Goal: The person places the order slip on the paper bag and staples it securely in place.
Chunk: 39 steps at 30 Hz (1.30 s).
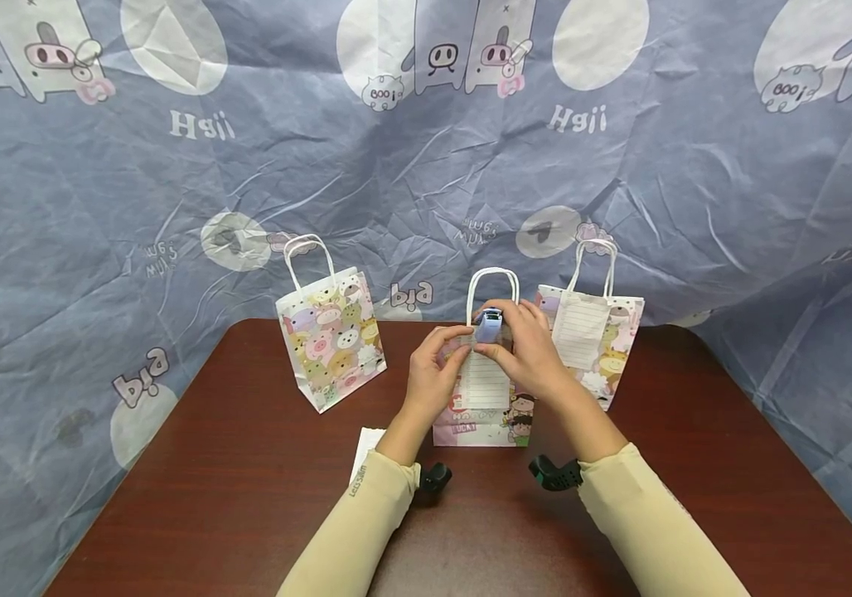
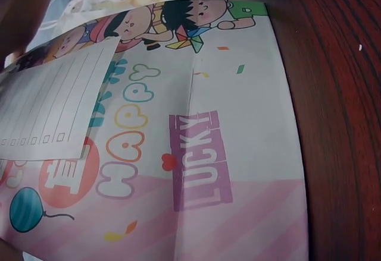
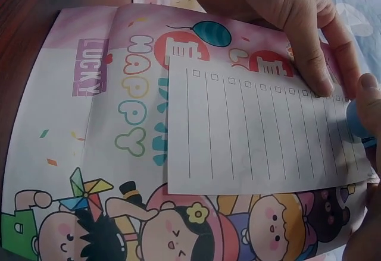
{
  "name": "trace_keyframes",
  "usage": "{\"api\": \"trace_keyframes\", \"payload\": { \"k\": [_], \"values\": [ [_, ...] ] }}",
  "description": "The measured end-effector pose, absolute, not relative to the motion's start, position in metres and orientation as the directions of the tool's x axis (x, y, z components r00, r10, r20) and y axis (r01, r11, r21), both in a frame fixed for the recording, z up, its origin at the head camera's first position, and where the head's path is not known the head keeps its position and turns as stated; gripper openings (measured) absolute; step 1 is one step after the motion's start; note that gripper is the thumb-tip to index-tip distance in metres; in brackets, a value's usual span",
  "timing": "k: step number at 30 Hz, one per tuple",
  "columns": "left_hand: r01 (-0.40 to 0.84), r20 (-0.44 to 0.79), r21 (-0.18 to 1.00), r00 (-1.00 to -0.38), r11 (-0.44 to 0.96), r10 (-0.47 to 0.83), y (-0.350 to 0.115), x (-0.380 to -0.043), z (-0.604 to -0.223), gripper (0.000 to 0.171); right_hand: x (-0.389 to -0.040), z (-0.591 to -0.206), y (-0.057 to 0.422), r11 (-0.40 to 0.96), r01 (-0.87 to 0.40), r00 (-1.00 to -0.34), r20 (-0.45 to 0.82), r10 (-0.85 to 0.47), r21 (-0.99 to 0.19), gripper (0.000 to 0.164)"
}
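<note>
Patterned blue cloth (image 1: 366, 178) hangs behind the middle bag (image 1: 481, 434), upright on a brown table (image 1: 225, 506); at the bag's top, the left hand's (image 1: 429, 375) fingers pinch a lined sheet (image 1: 486, 388), the right hand's (image 1: 535, 352) clamp a blue stapler (image 1: 489, 329).

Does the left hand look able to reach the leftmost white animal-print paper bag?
Probably yes: nothing visible stands between the left hand and that bag, though that hand pinches lined white paper.

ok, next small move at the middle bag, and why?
I'd squeeze the stapler with the right fingers: it sits at the top of the sheet on the middle bag, the left fingers pinch beside it, and the right bag bears another sheet.
</note>
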<state>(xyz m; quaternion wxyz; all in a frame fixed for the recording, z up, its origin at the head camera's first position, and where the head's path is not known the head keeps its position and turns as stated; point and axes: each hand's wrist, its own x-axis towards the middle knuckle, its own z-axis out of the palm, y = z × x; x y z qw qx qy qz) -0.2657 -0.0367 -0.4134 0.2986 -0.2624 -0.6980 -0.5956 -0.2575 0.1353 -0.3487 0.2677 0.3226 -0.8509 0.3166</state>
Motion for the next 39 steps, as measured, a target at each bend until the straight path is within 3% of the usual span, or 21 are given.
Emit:
{"api": "trace_keyframes", "payload": {
  "k": [7,20,27,34,39],
  "values": [
    [0.702,0.711,0.693,-0.704,0.165,0.007,-0.037,-0.263,-0.408,0.025,-0.258,-0.347,0.136,0.562,-0.722,-0.656,0.657,-0.37,-0.404,0.054],
    [0.742,0.728,0.665,-0.67,0.089,0.145,-0.061,-0.25,-0.386,0.028,-0.259,-0.346,0.14,0.537,-0.723,-0.659,0.669,-0.345,-0.435,0.053],
    [0.742,0.735,0.663,-0.671,0.101,0.102,-0.061,-0.252,-0.386,0.027,-0.255,-0.343,0.142,0.454,-0.729,-0.663,0.693,-0.282,-0.513,0.05],
    [0.725,0.726,0.677,-0.686,0.129,0.044,-0.063,-0.254,-0.387,0.025,-0.246,-0.341,0.146,0.365,-0.734,-0.662,0.723,-0.195,-0.573,0.058],
    [0.722,0.725,0.679,-0.688,0.132,0.031,-0.068,-0.258,-0.388,0.024,-0.225,-0.329,0.15,0.326,-0.7,-0.701,0.698,-0.144,-0.636,0.051]
  ]
}}
